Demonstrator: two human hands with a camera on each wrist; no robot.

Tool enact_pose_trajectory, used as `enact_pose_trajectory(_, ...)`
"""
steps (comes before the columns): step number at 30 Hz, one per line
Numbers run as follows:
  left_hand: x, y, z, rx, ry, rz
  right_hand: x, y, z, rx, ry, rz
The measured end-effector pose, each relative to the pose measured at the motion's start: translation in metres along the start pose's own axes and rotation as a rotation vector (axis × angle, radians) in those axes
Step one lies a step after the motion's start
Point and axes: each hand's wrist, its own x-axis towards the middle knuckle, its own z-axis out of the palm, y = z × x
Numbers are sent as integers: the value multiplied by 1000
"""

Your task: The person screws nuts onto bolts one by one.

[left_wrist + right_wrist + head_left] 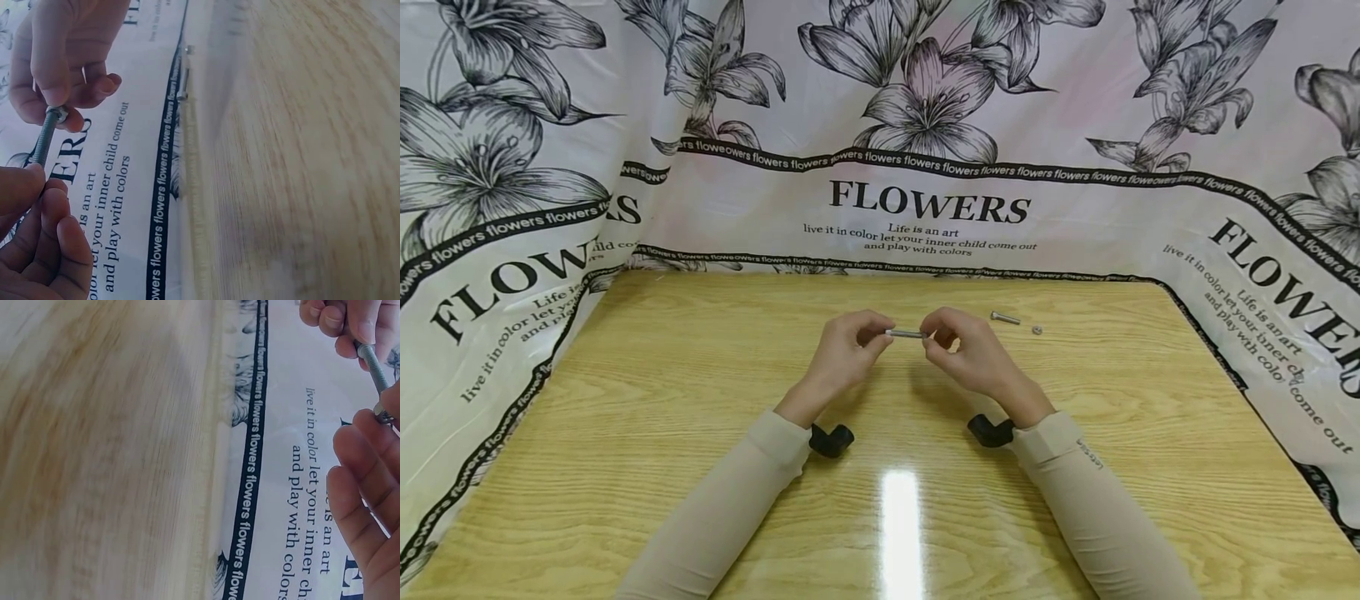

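A threaded metal bolt (907, 334) lies sideways between the two hands, above the wooden table. My left hand (847, 348) pinches one end of it between thumb and fingers, covering much of that end. At the other end sits a small metal nut (60, 114), at the bolt's tip. My right hand (964, 347) pinches this nut with thumb and index finger, its other fingers loosely bent. From the right wrist view, the nut (382, 412) is partly covered by the right fingertips, and bare thread shows between the hands.
Beyond the right hand, a second bolt (1005, 318) lies on the table (700, 383), with a loose nut (1037, 330) to its right. A flower-printed curtain (925, 208) borders the table at the back and both sides. Dark wrist mounts (832, 441) sit below the hands.
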Motion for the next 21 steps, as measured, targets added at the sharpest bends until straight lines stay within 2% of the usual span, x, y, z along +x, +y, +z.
enact_pose_trajectory(14,-3,-1,0,-4,20,20,-2,-3,7,135,33,86)
enact_pose_trajectory(21,-4,0,0,-28,37,26,2,-37,-1,181,33,150)
